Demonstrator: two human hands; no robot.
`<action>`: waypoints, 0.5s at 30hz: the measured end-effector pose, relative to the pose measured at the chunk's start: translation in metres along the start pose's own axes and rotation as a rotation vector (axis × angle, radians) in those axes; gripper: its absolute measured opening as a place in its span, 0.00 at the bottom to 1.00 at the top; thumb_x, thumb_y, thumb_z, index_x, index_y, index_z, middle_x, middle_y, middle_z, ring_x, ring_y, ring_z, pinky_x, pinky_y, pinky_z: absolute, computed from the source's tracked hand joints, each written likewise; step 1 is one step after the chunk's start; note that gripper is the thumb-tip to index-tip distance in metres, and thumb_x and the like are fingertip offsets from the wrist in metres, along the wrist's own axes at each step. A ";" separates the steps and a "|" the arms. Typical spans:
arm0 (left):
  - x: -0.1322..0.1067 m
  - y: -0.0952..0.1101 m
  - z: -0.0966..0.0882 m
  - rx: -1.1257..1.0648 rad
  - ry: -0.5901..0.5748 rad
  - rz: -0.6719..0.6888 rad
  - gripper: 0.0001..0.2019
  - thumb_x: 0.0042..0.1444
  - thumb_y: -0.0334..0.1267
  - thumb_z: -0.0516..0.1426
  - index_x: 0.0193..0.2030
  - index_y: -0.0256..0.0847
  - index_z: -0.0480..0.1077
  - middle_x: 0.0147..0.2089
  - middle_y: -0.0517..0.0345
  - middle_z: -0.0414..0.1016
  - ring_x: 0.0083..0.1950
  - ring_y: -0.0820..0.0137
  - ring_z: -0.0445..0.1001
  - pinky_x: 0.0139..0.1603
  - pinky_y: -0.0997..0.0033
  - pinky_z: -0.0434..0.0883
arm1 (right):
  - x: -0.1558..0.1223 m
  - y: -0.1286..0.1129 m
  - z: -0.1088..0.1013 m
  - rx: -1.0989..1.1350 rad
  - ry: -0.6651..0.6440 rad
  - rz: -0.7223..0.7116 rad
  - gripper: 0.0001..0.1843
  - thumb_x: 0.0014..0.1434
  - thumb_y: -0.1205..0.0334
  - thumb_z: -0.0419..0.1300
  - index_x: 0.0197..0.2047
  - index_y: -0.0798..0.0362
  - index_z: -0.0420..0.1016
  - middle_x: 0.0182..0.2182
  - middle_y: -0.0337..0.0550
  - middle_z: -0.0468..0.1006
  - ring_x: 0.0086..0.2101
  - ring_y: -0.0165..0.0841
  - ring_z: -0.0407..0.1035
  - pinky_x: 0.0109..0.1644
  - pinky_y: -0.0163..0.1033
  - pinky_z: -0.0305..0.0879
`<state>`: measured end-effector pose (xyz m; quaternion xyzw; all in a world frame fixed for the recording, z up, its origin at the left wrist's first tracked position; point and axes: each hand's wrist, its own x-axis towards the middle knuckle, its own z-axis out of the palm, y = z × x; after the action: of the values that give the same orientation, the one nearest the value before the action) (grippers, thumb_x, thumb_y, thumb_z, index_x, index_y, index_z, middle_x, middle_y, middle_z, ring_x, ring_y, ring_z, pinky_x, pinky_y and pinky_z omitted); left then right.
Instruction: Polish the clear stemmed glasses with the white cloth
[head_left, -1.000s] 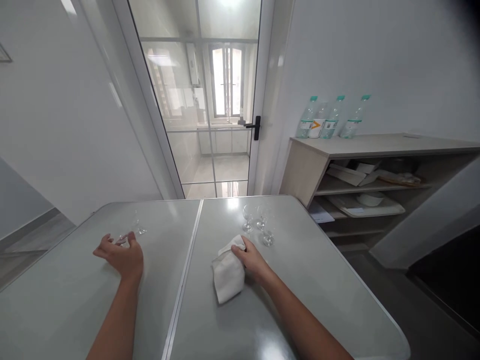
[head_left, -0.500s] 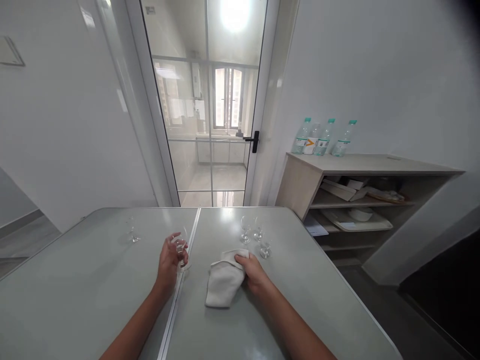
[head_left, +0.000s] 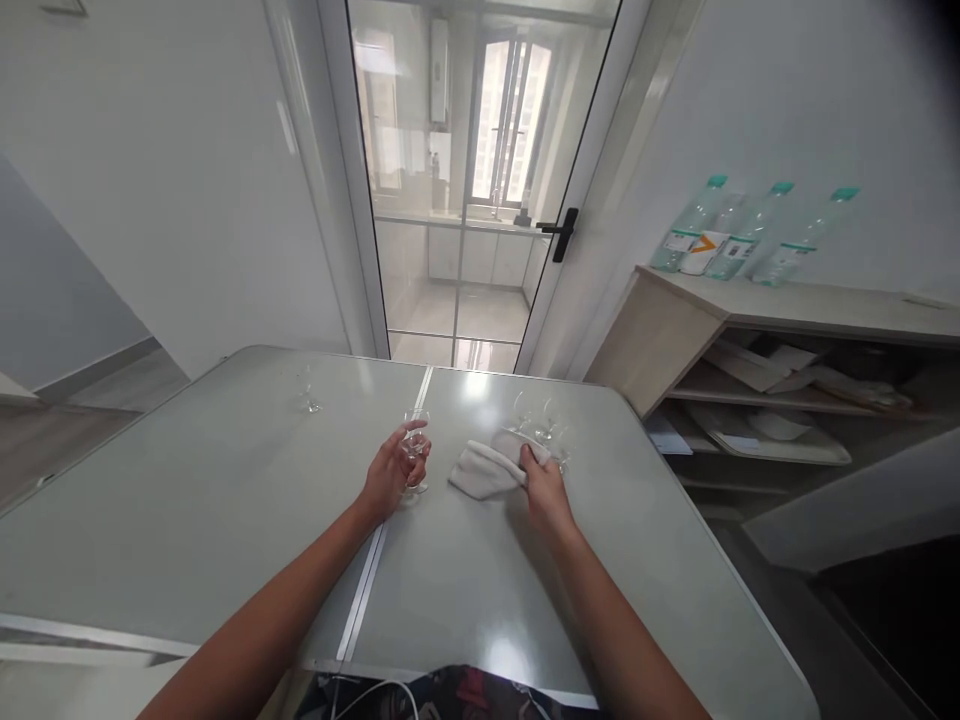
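My left hand (head_left: 395, 468) is closed around a small clear stemmed glass (head_left: 416, 440), upright near the table's metal seam; whether its foot touches the tabletop I cannot tell. Between the thumb and fingers of my right hand (head_left: 545, 478) is a white cloth (head_left: 486, 468), its loose end hanging out to the left. Just behind the cloth and right hand stand several more clear glasses (head_left: 546, 420), partly covered by them. Another stemmed glass (head_left: 309, 395) stands alone toward the far left of the table.
The grey-green table (head_left: 247, 500) has a metal seam (head_left: 364, 590) down its middle. Beyond its far edge is a glass door (head_left: 420, 250) with a black handle (head_left: 564, 235). On the right, a wooden shelf unit (head_left: 667, 320) carries plastic bottles (head_left: 742, 245) on top and trays inside.
The camera view has tilted down and shifted. My right hand has carried the cloth forward, nearer the group of glasses. My left hand still grips its glass.
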<state>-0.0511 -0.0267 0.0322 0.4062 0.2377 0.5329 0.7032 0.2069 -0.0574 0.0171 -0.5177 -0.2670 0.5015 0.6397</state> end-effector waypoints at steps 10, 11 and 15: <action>-0.006 -0.012 0.001 0.539 -0.050 0.122 0.23 0.65 0.52 0.54 0.60 0.42 0.67 0.37 0.58 0.69 0.24 0.76 0.62 0.23 0.75 0.59 | -0.003 0.000 0.006 0.219 0.184 0.134 0.25 0.54 0.41 0.67 0.48 0.50 0.74 0.44 0.46 0.82 0.42 0.42 0.77 0.38 0.46 0.78; -0.007 -0.014 0.001 0.639 -0.065 0.149 0.23 0.64 0.51 0.55 0.61 0.42 0.67 0.37 0.58 0.70 0.26 0.75 0.63 0.25 0.75 0.60 | -0.005 -0.001 0.008 0.222 0.177 0.095 0.26 0.55 0.40 0.66 0.49 0.50 0.74 0.46 0.47 0.81 0.44 0.43 0.77 0.40 0.47 0.79; -0.011 -0.017 0.000 0.980 -0.098 0.226 0.22 0.60 0.46 0.61 0.60 0.45 0.69 0.38 0.58 0.75 0.27 0.73 0.65 0.32 0.72 0.64 | -0.024 -0.002 0.020 0.104 0.072 -0.133 0.29 0.61 0.38 0.61 0.55 0.51 0.74 0.50 0.48 0.80 0.51 0.43 0.74 0.48 0.45 0.75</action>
<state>-0.0454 -0.0384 0.0174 0.7364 0.3813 0.4116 0.3780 0.1816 -0.0711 0.0300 -0.4826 -0.2513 0.4523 0.7067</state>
